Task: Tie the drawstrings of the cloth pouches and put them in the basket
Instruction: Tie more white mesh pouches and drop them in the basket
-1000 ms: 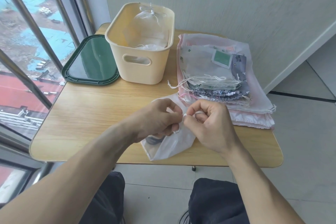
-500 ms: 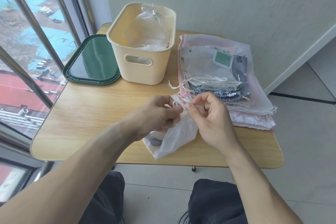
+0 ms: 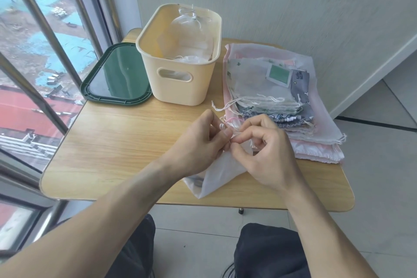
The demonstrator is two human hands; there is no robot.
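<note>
**Both hands pinch the drawstring of a white pouch at the table's front edge**

Wooden table (image 3: 117, 142) stands against a pale wall, with a window on the left. Near its front edge, a sheer white pouch (image 3: 220, 170) lies slanting under the hands, its bottom corner reaching the edge. The left hand (image 3: 198, 144) and right hand (image 3: 268, 153) meet at the pouch's gathered mouth, fingers curled, each pinching the thin drawstring (image 3: 225, 124) between thumb and fingertips. Behind them stands a cream basket (image 3: 180, 88) that holds tied pouches (image 3: 191, 34). Right of the basket lies a flat stack of untied pouches (image 3: 270, 97). Left of the basket rests a dark green lid (image 3: 117, 79).
</note>
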